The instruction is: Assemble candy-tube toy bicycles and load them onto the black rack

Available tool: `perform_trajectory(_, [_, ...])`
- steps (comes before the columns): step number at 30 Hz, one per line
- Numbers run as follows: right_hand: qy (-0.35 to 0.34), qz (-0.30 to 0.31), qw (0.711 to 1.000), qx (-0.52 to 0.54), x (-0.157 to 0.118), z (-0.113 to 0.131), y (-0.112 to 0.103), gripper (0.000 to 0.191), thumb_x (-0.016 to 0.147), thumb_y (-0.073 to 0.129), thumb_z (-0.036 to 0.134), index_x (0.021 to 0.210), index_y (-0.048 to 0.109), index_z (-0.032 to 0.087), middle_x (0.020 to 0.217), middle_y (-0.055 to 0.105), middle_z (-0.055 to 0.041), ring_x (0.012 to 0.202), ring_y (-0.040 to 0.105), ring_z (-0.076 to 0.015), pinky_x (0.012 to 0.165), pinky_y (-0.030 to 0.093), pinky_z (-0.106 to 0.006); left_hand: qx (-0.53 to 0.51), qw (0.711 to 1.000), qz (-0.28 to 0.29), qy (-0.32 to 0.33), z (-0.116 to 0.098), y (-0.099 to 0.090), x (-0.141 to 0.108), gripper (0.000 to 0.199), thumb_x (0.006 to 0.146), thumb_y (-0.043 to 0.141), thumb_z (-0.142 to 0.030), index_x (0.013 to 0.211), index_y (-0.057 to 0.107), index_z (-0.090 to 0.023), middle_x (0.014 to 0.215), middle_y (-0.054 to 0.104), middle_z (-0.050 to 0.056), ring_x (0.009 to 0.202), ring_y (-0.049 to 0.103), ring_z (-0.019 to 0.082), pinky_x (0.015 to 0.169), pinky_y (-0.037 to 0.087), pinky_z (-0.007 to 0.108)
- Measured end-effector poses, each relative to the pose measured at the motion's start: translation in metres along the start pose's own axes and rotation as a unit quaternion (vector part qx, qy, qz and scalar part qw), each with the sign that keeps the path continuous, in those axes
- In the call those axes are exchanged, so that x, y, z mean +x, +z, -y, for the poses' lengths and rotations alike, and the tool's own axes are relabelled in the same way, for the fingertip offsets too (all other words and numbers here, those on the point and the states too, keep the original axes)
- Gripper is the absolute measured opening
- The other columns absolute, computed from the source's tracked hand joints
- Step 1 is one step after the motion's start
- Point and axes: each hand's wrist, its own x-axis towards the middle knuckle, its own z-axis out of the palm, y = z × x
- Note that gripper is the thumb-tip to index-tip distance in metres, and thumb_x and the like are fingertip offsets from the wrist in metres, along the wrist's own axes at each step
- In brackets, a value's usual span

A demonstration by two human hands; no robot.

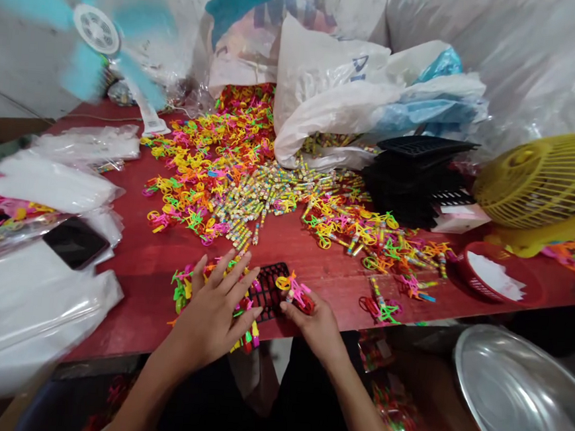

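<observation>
A black slotted tray (268, 287) lies near the front edge of the red table, its left part covered by small bright plastic pieces (182, 290). My left hand (216, 299) rests over these pieces with its fingers spread. At the tray's right end, my right hand (313, 324) pinches a small bunch of pink, red and yellow plastic pieces (298, 293) between thumb and fingers. Beyond the hands lie a heap of short patterned sticks (264, 187) and a large heap of yellow, orange, pink and green pieces (193, 155).
A blue-bladed fan (97, 29) and a phone (75, 243) on plastic bags are at left. White sacks (328, 72) stand behind. Stacked black trays (404, 185), a red basket (467, 273) and a yellow fan (543, 182) are at right, above a metal basin (517, 393).
</observation>
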Motion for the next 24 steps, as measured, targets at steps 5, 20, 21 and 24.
perform_trajectory(5, [-0.007, 0.047, 0.996, 0.074, -0.015, -0.008, 0.025, 0.03, 0.076, 0.066, 0.043, 0.094, 0.059, 0.021, 0.076, 0.066, 0.0003, 0.065, 0.066, -0.0171, 0.063, 0.057, -0.031, -0.001, 1.0, 0.01, -0.002, 0.001, -0.001, -0.001, 0.046, 0.091, 0.046, -0.037, 0.135, 0.048, -0.024, 0.149, 0.04, 0.007, 0.139, 0.029, 0.03, 0.114, 0.01, 0.053])
perform_trajectory(20, [-0.331, 0.05, 0.897, -0.289, -0.016, -0.032, 0.036, 0.035, 0.084, 0.041, 0.006, 0.113, 0.055, 0.02, 0.096, 0.064, -0.0081, 0.087, 0.065, -0.0195, 0.075, 0.056, -0.031, -0.008, 0.999, 0.024, 0.02, 0.001, -0.003, -0.001, 0.043, 0.089, 0.051, -0.044, 0.132, 0.051, -0.037, 0.152, 0.033, 0.004, 0.138, 0.028, 0.034, 0.111, 0.011, 0.061])
perform_trajectory(21, [-0.327, 0.059, 0.896, -0.295, -0.016, -0.031, 0.036, 0.034, 0.085, 0.041, 0.007, 0.112, 0.055, 0.02, 0.095, 0.064, -0.0076, 0.086, 0.065, -0.0191, 0.074, 0.056, -0.03, -0.013, 0.999, 0.024, 0.017, 0.001, -0.003, -0.001, 0.041, 0.088, 0.053, -0.046, 0.128, 0.054, -0.038, 0.152, 0.034, 0.004, 0.138, 0.029, 0.035, 0.11, 0.011, 0.062])
perform_trajectory(24, [-0.315, 0.072, 0.892, -0.316, -0.016, -0.027, 0.037, 0.031, 0.086, 0.042, 0.009, 0.111, 0.057, 0.019, 0.094, 0.064, -0.0076, 0.082, 0.065, -0.0183, 0.068, 0.055, -0.027, -0.023, 0.999, 0.02, 0.009, -0.002, -0.004, 0.001, 0.031, 0.086, 0.055, -0.047, 0.113, 0.065, -0.036, 0.151, 0.036, 0.005, 0.136, 0.032, 0.036, 0.109, 0.012, 0.063])
